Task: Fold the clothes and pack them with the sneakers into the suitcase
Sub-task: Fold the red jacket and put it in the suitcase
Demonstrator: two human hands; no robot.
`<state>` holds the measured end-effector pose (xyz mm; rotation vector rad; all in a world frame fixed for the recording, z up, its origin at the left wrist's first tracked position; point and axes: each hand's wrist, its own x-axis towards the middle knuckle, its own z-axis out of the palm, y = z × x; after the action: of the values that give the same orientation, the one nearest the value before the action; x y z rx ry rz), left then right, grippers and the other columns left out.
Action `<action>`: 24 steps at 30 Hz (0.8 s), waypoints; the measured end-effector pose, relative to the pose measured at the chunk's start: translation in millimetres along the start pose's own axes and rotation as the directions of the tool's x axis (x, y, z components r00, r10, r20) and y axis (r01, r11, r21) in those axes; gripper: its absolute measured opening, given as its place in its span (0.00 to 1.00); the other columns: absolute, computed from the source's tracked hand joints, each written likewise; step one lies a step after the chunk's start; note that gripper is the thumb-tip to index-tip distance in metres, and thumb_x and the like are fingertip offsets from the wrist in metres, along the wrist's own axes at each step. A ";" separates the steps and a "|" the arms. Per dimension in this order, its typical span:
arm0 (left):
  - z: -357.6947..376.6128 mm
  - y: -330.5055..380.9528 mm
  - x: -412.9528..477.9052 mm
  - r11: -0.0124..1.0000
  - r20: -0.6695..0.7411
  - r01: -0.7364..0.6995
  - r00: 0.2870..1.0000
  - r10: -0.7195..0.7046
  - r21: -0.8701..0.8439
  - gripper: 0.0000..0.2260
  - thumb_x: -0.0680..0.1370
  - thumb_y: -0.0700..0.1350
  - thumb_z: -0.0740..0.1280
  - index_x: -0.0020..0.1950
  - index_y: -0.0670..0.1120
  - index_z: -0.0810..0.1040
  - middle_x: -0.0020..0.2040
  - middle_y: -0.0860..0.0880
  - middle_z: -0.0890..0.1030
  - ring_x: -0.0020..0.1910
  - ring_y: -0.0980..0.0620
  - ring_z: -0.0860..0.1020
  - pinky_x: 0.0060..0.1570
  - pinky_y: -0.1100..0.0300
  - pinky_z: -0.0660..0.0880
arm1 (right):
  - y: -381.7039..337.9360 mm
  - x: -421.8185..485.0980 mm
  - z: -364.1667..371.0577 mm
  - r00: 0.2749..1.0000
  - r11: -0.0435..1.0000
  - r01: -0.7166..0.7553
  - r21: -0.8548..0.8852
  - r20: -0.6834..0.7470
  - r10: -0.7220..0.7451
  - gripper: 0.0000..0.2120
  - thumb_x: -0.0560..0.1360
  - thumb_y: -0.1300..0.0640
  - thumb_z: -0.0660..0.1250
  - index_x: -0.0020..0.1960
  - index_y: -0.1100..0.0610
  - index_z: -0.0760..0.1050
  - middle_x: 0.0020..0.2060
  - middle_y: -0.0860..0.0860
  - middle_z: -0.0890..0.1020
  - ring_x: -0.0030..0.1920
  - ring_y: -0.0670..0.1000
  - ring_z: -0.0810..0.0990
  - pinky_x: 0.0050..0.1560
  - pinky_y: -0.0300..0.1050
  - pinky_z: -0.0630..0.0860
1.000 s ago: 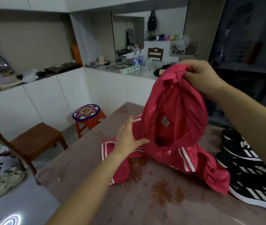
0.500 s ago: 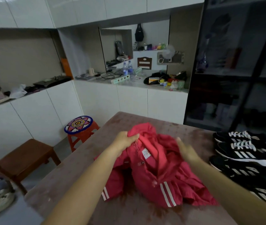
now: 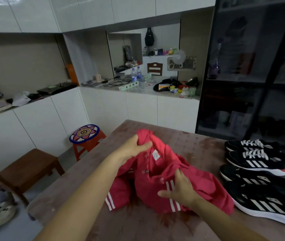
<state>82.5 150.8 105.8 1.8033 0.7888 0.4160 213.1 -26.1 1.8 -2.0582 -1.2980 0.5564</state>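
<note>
Red jacket lies crumpled near the middle of the brown table, its inside facing up so that a white label shows just below the collar. White stripes run down its front, and more mark the sleeve that trails off towards seven o'clock.

At eleven o'clock of the jacket the left hand grasps the hood end: the thumb lies over a bunch of cloth and the fingers curl under it, lifting that part a little off the table. At five o'clock the right hand lies on the lower front, over the stripes. Its thumb sticks out towards nine o'clock and its fingertips sink into a fold. Whether it grasps the cloth or only presses it down, I cannot tell. Both forearms are bare.

At three o'clock of the jacket four black sneakers with white stripes lie in a row along the table's edge, toes towards the jacket. The nearest one is just beside the jacket's hem, and whether they touch cannot be made out.

Off the table, a red stool with a flower-patterned seat stands at ten o'clock, and a wooden chair at nine o'clock. At twelve o'clock a white counter carries two water bottles, cables and small clutter. A dark glass-fronted cabinet rises at two o'clock, behind the sneakers.
</note>
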 end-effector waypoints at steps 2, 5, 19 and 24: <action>-2.1 -2.5 -5.8 0.964 0.135 0.031 0.988 -0.069 0.264 0.32 0.68 0.47 0.76 0.67 0.49 0.65 0.58 0.50 0.78 0.57 0.51 0.78 0.59 0.56 0.74 | -5.8 10.5 -7.8 0.986 0.999 0.031 0.022 -0.163 -0.027 0.32 0.64 0.48 0.75 0.64 0.56 0.68 0.52 0.52 0.81 0.54 0.57 0.79 0.56 0.52 0.73; 0.6 -12.2 -11.6 0.849 -0.054 0.037 0.999 -0.010 0.526 0.29 0.69 0.39 0.70 0.67 0.47 0.63 0.56 0.44 0.77 0.53 0.45 0.78 0.53 0.52 0.77 | -14.4 27.5 -36.2 0.921 0.999 0.016 -0.028 -0.389 -0.026 0.07 0.72 0.64 0.65 0.49 0.64 0.76 0.44 0.61 0.82 0.46 0.63 0.80 0.42 0.49 0.71; -16.9 43.0 -33.9 0.816 -0.184 -0.437 0.828 0.529 0.378 0.19 0.74 0.31 0.58 0.37 0.54 0.79 0.42 0.54 0.77 0.43 0.65 0.75 0.50 0.76 0.65 | -52.3 9.8 -171.1 0.959 0.894 0.271 0.357 -0.177 -0.220 0.26 0.72 0.75 0.52 0.28 0.51 0.76 0.29 0.49 0.78 0.31 0.47 0.75 0.35 0.42 0.72; -19.2 76.0 -45.8 0.718 -0.106 -0.394 0.834 0.542 0.574 0.11 0.71 0.32 0.66 0.50 0.44 0.80 0.49 0.50 0.75 0.49 0.57 0.73 0.51 0.80 0.62 | -66.4 3.5 -194.4 0.949 0.943 0.312 -0.112 0.086 -0.304 0.13 0.71 0.61 0.69 0.53 0.49 0.75 0.47 0.40 0.76 0.45 0.42 0.76 0.44 0.29 0.70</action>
<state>61.6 116.9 187.4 2.5335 0.6466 0.8619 297.4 -58.1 186.4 -1.8921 -1.6941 0.4140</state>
